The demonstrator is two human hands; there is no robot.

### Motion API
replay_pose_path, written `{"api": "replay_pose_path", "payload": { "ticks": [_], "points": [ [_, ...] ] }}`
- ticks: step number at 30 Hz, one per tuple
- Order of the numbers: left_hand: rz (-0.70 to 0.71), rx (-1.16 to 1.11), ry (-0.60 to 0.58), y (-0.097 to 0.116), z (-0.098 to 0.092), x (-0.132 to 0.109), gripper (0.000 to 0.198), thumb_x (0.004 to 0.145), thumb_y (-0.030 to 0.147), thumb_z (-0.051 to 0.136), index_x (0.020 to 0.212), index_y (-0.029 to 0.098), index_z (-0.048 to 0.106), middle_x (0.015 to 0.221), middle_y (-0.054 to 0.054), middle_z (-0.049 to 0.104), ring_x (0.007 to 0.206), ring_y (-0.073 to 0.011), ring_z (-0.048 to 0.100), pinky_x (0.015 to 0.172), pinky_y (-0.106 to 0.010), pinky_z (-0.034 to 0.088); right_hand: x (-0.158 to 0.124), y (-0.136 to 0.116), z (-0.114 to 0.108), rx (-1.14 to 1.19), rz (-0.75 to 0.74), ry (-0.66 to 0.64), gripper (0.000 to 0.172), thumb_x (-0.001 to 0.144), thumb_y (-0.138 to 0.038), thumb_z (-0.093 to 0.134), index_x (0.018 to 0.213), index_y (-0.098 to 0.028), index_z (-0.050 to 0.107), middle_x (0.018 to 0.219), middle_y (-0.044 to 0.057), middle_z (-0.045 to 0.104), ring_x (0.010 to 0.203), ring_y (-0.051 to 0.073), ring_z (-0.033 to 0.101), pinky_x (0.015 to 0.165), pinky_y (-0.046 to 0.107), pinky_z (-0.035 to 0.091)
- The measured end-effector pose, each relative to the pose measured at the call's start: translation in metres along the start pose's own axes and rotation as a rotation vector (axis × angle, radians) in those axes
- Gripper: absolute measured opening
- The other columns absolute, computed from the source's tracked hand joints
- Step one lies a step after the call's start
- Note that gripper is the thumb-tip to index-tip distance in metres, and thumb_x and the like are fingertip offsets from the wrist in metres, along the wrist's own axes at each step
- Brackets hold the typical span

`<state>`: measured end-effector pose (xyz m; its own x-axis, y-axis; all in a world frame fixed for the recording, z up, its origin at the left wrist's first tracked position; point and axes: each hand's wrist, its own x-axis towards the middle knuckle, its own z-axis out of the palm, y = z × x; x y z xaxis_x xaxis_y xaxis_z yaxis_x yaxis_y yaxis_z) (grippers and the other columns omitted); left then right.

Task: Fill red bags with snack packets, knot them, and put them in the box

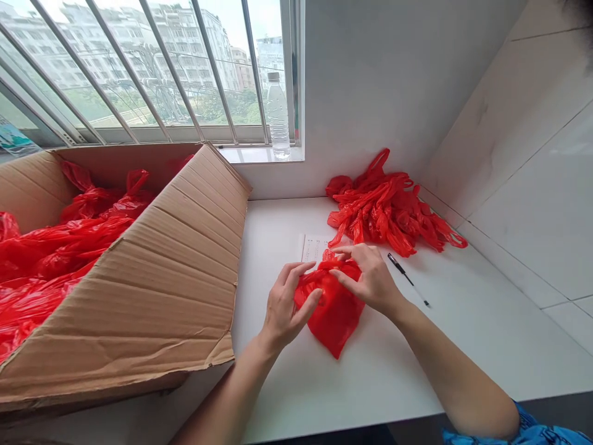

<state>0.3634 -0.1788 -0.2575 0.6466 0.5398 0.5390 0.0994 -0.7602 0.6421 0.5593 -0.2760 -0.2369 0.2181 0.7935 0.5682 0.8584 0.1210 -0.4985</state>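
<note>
Left hand [285,301], right hand [372,281] both holding red bag [336,315] near bunched top, likely keeping it gathered; pen [407,279] lying aside, perhaps leaving room.

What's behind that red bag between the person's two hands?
Beyond the red bag, part of a white paper with markings shows; farther back lies a heap of red bags. The rest of the paper is covered, as is whatever lies directly under the bag.

Red plastic bag [337,312], bunched at far edge (near corner pointed), over white tabletop [296,395]
</note>
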Motion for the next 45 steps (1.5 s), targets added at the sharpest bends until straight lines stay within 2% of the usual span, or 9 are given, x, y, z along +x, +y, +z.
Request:
{"api": "replay_pose_path", "payload": {
  "ticks": [5, 13, 19, 23, 26, 30, 35, 40, 45],
  "points": [
    [0.045, 0.12, -0.014, 0.001, 0.004, 0.001, 0.013, 0.094, 0.024, 0.058, 0.103, 0.026, 0.067, 0.091, -0.003, 0.065, 0.085, -0.0161, 0.06, 0.075, -0.028, 0.049, -0.001, -0.001, 0.006, 0.093, 0.055, -0.136, 0.011, 0.092, -0.03, 0.057, 0.088, -0.026, 0.067, 0.087, 0.002, 0.07, 0.084, 0.023, 0.061, 0.084, 0.041, 0.042],
    [-0.228, -0.322, 0.502, -0.003, -0.005, 0.006, 0.012, 0.094, 0.032, 0.057, 0.097, 0.021, 0.056, 0.094, -0.003, 0.059, 0.09, -0.0156, 0.06, 0.083, -0.029, 0.05, 0.008, 0.045, -0.025, 0.614, 0.503, 0.408, 0.014, 0.087, -0.036, 0.056, 0.093, -0.024, 0.055, 0.091, 0.002, 0.064, 0.079, 0.017, 0.06, 0.069, 0.028, 0.049],
    [-0.125, -0.28, 0.143, 0.022, -0.014, 0.01, 0.048, 0.084, 0.017, 0.063, 0.129, 0.026, 0.05, 0.112, -0.006, 0.058, 0.104, -0.0195, 0.058, 0.093, -0.035, 0.047, 0.01, 0.021, -0.049, 0.583, 0.235, 0.364, 0.046, 0.082, -0.031, 0.061, 0.126, -0.027, 0.047, 0.135, 0.009, 0.053, 0.124, 0.023, 0.054, 0.106, 0.045, 0.044],
    [0.04, -0.115, -0.058, 0.046, -0.026, 0.013, 0.034, 0.078, 0.003, 0.047, 0.097, 0.023, 0.067, 0.096, -0.004, 0.055, 0.088, -0.0163, 0.055, 0.083, -0.031, 0.045, 0.004, -0.02, -0.068, 0.39, -0.173, 0.648, 0.038, 0.082, -0.022, 0.058, 0.119, -0.029, 0.053, 0.117, 0.007, 0.059, 0.115, 0.025, 0.059, 0.1, 0.049, 0.048],
    [0.127, -0.126, -0.119, 0.056, -0.028, 0.012, 0.029, 0.075, 0.004, 0.043, 0.089, 0.021, 0.061, 0.099, -0.005, 0.059, 0.089, -0.0173, 0.056, 0.079, -0.031, 0.045, 0.0, -0.044, -0.062, 0.276, -0.378, 0.301, 0.021, 0.086, -0.014, 0.052, 0.103, -0.026, 0.057, 0.089, 0.002, 0.064, 0.082, 0.019, 0.064, 0.072, 0.035, 0.053],
    [0.2, -0.081, -0.236, 0.057, -0.027, 0.002, 0.022, 0.076, 0.008, 0.038, 0.086, 0.02, 0.053, 0.084, -0.004, 0.064, 0.076, -0.0169, 0.058, 0.071, -0.03, 0.044, 0.004, -0.043, -0.036, -0.115, -0.115, -0.366, 0.02, 0.097, -0.024, 0.045, 0.083, -0.02, 0.057, 0.071, 0.0, 0.063, 0.061, 0.013, 0.058, 0.054, 0.026, 0.036],
    [0.177, 0.164, -0.419, 0.053, -0.021, -0.012, 0.023, 0.075, 0.011, 0.039, 0.09, 0.02, 0.053, 0.068, 0.0, 0.06, 0.059, -0.0166, 0.052, 0.057, -0.029, 0.036, 0.011, -0.021, -0.035, -0.593, 0.277, -0.653, 0.025, 0.081, -0.038, 0.069, 0.088, -0.016, 0.061, 0.087, 0.009, 0.067, 0.079, 0.023, 0.064, 0.055, 0.028, 0.028],
    [0.079, 0.463, -0.53, 0.052, -0.011, -0.01, 0.051, 0.081, 0.024, 0.054, 0.132, 0.021, 0.049, 0.108, -0.007, 0.066, 0.079, -0.0218, 0.063, 0.067, -0.033, 0.045, 0.011, -0.028, -0.054, -0.595, 0.36, -0.847, 0.034, 0.069, -0.037, 0.077, 0.091, -0.018, 0.06, 0.088, 0.005, 0.067, 0.08, 0.022, 0.065, 0.056, 0.027, 0.03],
    [0.135, 0.604, -0.624, 0.048, -0.001, -0.009, 0.019, 0.081, 0.034, 0.065, 0.093, 0.019, 0.062, 0.124, -0.01, 0.06, 0.1, -0.0273, 0.059, 0.083, -0.04, 0.046, 0.012, -0.038, -0.054, -0.651, 0.386, -0.815, 0.029, 0.084, -0.046, 0.064, 0.093, -0.018, 0.062, 0.087, 0.006, 0.071, 0.08, 0.024, 0.067, 0.057, 0.029, 0.032]
  ]
}}
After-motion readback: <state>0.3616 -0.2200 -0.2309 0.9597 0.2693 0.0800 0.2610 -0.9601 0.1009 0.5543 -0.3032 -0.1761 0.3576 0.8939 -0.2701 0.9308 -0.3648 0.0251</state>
